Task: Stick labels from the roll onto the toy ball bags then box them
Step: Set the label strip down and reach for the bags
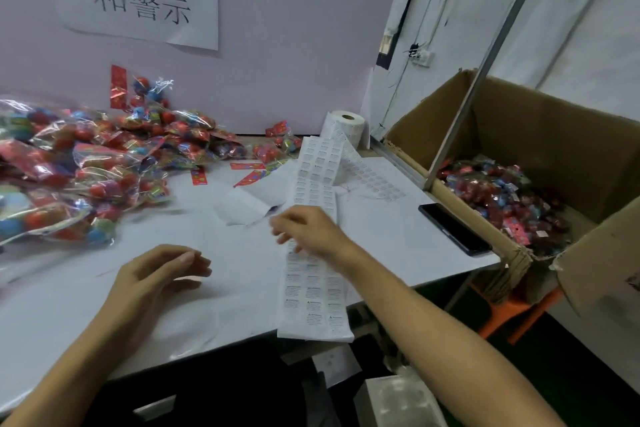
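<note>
Your left hand (162, 274) hovers just above the white table (104, 305), fingers loosely bent, holding nothing. Your right hand (304, 230) sits over the label strip (313, 288), fingers curled down onto it; motion blur hides whether a label is pinched, so I cannot tell. Strip runs from the label roll (348, 126) at the back of the table, forward under your right hand, and overhangs the near edge. Unlabelled toy ball bags (86, 163) lie heaped at the left rear of the table, well apart from both hands. Cardboard box (540, 135) stands beside the table on the right, with bagged balls (502, 198) already inside. 1 black phone (453, 228) lies at the table's right edge, near the box.
</note>
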Demonstrator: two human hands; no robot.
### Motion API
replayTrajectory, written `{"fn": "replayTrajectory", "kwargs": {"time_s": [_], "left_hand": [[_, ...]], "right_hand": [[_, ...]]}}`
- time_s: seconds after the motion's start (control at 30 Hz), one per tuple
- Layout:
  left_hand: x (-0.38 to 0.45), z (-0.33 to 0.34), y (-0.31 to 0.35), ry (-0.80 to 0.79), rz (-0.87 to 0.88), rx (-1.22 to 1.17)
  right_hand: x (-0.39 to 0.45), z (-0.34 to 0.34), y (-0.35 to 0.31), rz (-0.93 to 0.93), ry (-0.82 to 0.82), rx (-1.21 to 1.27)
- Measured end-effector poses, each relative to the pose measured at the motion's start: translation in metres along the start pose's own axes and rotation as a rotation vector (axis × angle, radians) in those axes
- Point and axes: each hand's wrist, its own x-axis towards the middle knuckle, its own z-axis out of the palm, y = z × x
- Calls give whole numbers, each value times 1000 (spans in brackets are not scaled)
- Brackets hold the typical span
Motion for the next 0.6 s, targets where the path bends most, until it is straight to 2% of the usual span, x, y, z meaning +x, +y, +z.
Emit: {"fn": "replayTrajectory", "kwargs": {"time_s": [0.07,0.2,0.33,0.43,0.53,0.6], "left_hand": [[1,5,2,25,-26,-7],[-1,-15,15,13,23,240],[-4,-55,20,76,51,511],[-13,-69,17,249,37,479],[-13,-68,18,531,146,684],[-9,-69,22,663,211,758]], "right_hand": [[12,37,-17,-58,-103,10],[33,109,-44,-109,-229,61],[40,155,-34,-114,-165,41],[36,167,-12,-238,-94,13],[41,164,-4,-223,-67,195],[44,160,-4,-193,-38,289]]}}
